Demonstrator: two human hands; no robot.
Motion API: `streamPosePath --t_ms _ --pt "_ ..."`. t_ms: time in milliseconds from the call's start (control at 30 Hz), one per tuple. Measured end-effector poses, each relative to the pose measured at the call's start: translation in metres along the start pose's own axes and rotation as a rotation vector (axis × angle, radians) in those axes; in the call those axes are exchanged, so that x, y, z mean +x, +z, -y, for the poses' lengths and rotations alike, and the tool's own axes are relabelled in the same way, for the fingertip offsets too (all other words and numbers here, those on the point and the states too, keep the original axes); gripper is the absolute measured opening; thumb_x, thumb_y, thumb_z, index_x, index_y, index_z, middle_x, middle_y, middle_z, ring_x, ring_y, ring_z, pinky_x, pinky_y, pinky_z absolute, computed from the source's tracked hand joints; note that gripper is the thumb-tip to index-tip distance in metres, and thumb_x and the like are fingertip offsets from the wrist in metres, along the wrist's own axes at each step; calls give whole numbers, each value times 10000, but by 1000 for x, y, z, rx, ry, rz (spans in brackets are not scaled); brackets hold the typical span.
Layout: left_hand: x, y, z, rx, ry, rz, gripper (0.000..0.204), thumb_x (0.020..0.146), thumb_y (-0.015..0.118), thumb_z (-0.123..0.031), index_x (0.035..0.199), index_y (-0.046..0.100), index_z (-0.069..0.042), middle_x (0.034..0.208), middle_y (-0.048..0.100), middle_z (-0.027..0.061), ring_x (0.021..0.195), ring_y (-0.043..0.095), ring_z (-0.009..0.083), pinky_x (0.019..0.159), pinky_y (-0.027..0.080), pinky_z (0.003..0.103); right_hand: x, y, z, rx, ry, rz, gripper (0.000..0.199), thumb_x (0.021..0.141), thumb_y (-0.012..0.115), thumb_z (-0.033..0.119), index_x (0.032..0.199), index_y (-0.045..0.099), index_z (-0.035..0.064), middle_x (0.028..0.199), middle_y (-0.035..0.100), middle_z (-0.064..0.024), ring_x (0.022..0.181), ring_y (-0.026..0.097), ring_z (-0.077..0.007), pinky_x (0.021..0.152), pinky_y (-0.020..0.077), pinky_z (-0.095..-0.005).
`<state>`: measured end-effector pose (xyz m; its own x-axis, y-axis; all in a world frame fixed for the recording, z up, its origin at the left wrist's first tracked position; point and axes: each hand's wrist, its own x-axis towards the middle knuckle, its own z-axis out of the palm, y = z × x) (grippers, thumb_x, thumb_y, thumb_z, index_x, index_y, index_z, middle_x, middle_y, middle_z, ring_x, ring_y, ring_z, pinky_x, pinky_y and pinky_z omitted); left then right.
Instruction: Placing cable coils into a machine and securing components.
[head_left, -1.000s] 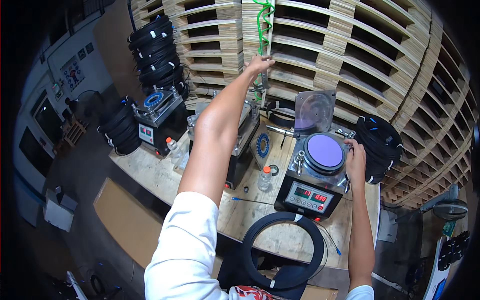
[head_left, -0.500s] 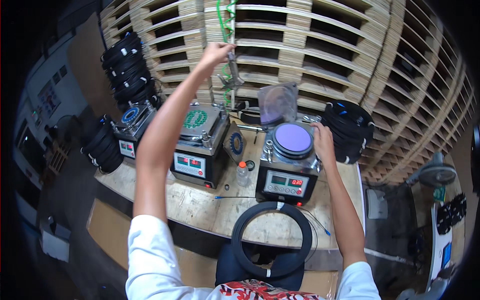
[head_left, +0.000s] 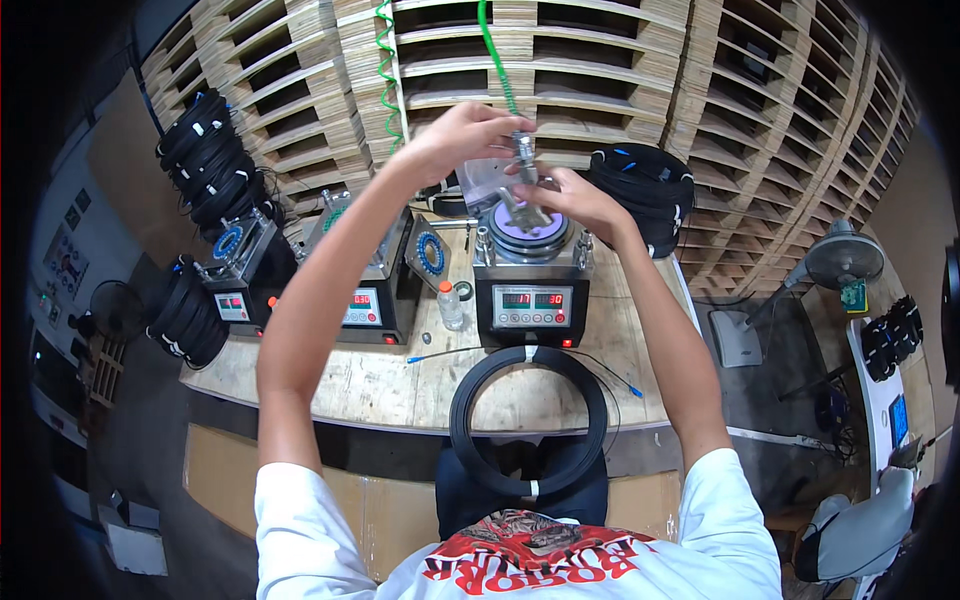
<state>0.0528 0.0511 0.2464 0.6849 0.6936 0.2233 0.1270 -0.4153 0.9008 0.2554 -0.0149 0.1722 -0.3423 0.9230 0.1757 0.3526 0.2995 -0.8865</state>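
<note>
An air blow gun (head_left: pixel 526 155) hangs on a green hose (head_left: pixel 497 55) above the right-hand polishing machine (head_left: pixel 482 315). My left hand (head_left: pixel 465 140) pinches the upper end of the gun, near the hose fitting. The fingers of my right hand (head_left: pixel 585 200) close round its lower body, which is smeared by motion. Just beneath lies the round purple polishing pad (head_left: pixel 553 229), partly hidden by the gun and my right hand. A coil of black cable (head_left: pixel 463 400) bound with white tape leans between the table's front edge and my lap.
Two more polishing machines (head_left: pixel 385 312) stand to the left, one partly behind my left arm. A clear bottle with an orange cap (head_left: pixel 451 308) and a blue-ringed disc fixture (head_left: pixel 430 254) stand between. Black cable stacks (head_left: pixel 645 190) flank the table; pallets (head_left: pixel 590 70) rise behind.
My left hand has brought the air blow gun rightward over the purple pad. My right hand has left the machine's right side and taken hold of the gun. The view has shifted.
</note>
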Motion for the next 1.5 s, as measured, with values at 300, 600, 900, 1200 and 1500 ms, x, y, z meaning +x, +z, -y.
streamPosePath --t_ms 300,600,900,1200,1500 --pt "6 52 19 -229 68 86 325 1052 506 -176 1270 634 28 1168 680 108 1010 670 119 930 549 245 -10 -7 -22 404 268 -141 387 947 653 201 1278 583 13 1095 699 -147 931 709 -214 854 578 -325" --pt "16 42 96 -125 295 -425 205 973 546 -63 1102 673 34 1130 692 88 1007 658 148 921 528 285 3 21 -56 384 -28 -384 247 843 538 32 1041 686 48 816 652 -41 709 619 -108 662 501 -230" --pt "35 77 229 219 -34 -1178 243 888 545 -91 1092 471 18 1145 514 291 1095 519 464 953 412 506 15 32 -91 344 -61 -523 187 879 499 50 989 647 19 825 635 -41 750 611 -99 703 512 -250" --pt "28 80 211 103 -157 -1124 234 877 506 -58 1102 468 -5 1052 627 307 1009 603 489 877 449 532 11 22 -93 381 -72 -584 157 874 493 30 955 627 17 788 611 -39 673 589 -111 614 492 -262" --pt "31 84 215 117 -119 -1115 309 855 518 -46 1159 475 -6 1087 624 303 1034 599 484 908 447 521 16 8 -99 271 -135 -641 146 881 491 26 945 621 16 791 612 -43 685 594 -112 625 499 -263"
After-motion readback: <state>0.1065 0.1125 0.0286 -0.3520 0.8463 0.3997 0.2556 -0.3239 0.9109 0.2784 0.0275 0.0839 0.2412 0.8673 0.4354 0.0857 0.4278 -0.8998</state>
